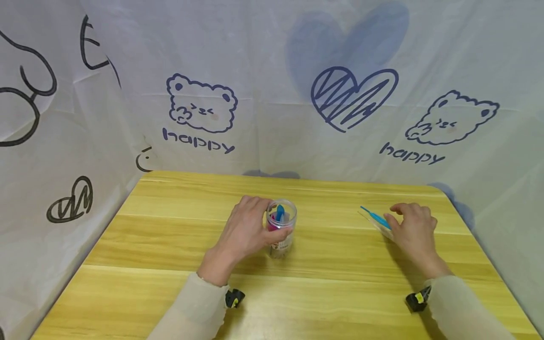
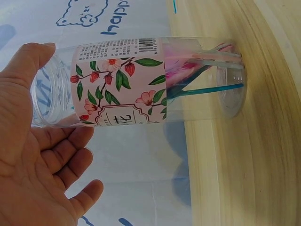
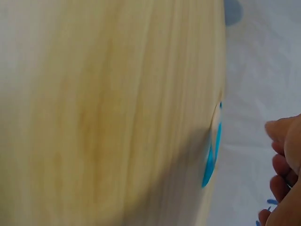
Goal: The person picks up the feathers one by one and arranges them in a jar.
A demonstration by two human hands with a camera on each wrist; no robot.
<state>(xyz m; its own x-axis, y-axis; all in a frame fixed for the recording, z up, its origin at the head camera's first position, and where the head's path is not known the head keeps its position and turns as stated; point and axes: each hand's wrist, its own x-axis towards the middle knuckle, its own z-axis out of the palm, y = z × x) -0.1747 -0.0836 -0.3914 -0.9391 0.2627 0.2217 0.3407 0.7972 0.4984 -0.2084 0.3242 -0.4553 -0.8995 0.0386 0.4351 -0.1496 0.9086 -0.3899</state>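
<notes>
My left hand (image 1: 244, 226) grips a clear plastic jar (image 2: 117, 89) near its top, thumb on one side and fingers on the other. The jar stands upright on the table, lidless, with a pink floral label. Inside lean slim pink and blue sticks, one teal stick (image 2: 211, 89) reaching to the base. On the right, my right hand (image 1: 414, 231) hovers with loosely bent fingers and holds nothing. Just beyond its fingertips a thin blue tool (image 1: 378, 220) with a narrow tip lies on the table, beside a clear strip; a gap separates it from the hand in the right wrist view.
The wood-grain table (image 1: 331, 293) ends at a white cloth backdrop (image 1: 272, 118) printed with bears and hearts, which also hangs at both sides. Black cameras sit on the left wrist (image 1: 234, 298) and the right wrist (image 1: 417, 301).
</notes>
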